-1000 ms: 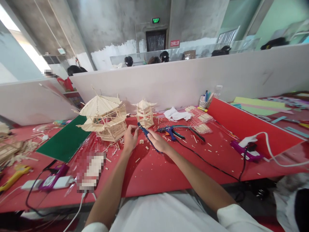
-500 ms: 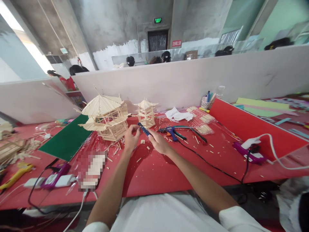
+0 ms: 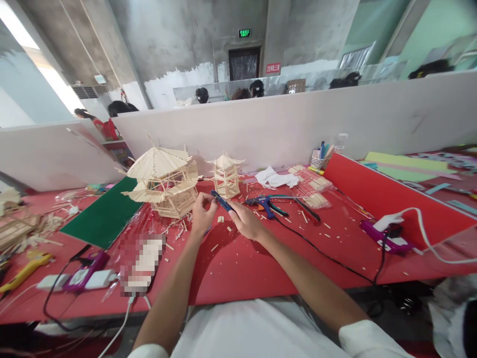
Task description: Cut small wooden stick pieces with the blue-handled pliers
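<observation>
My right hand (image 3: 246,221) is closed round the handles of blue-handled cutters (image 3: 222,201), whose jaws point up and left. My left hand (image 3: 202,214) pinches a small wooden stick at those jaws; the stick is mostly hidden by my fingers. Both hands hover just above the red table (image 3: 238,263). Behind my left hand stands a large stick pavilion model (image 3: 162,179). A smaller stick tower (image 3: 225,175) stands just beyond the cutters.
A blue glue gun (image 3: 266,203) with a black cord lies right of my hands. Stick offcuts litter the table. A green mat (image 3: 99,214), purple devices (image 3: 387,238), a pen cup (image 3: 318,156) and a white partition (image 3: 298,124) surround the spot. Other people sit beyond.
The view has shifted slightly. My hands stay together at the cutters' jaws, with the left fingers closed a little tighter on the stick.
</observation>
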A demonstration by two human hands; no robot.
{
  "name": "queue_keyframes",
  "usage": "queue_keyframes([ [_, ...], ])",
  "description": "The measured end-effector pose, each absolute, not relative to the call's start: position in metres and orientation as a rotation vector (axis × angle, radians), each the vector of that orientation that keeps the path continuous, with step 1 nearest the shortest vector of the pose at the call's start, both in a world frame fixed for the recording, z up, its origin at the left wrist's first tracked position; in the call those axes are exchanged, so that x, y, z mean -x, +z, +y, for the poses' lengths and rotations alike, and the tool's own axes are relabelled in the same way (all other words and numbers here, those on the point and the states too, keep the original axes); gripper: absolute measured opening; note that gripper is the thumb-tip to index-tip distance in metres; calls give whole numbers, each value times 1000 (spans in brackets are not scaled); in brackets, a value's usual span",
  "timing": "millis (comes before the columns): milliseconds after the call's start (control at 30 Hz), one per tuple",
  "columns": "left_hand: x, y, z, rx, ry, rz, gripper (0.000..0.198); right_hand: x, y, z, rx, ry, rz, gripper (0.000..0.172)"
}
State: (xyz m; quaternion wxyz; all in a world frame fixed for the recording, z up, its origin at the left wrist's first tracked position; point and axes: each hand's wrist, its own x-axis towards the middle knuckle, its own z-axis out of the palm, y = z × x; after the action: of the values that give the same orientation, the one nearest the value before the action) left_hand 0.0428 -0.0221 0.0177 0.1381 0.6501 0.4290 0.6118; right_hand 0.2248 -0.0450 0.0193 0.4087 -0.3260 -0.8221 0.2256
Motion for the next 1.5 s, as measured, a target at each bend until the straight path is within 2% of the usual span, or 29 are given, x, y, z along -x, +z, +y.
queue_keyframes([
  [300,-40,18,-20,-1930,1762,1176,7,-222,13,-41,758,621,-2029,48],
  [1500,-37,17,-18,-1837,1776,1151,9,-225,12,-40,878,327,-2135,47],
])
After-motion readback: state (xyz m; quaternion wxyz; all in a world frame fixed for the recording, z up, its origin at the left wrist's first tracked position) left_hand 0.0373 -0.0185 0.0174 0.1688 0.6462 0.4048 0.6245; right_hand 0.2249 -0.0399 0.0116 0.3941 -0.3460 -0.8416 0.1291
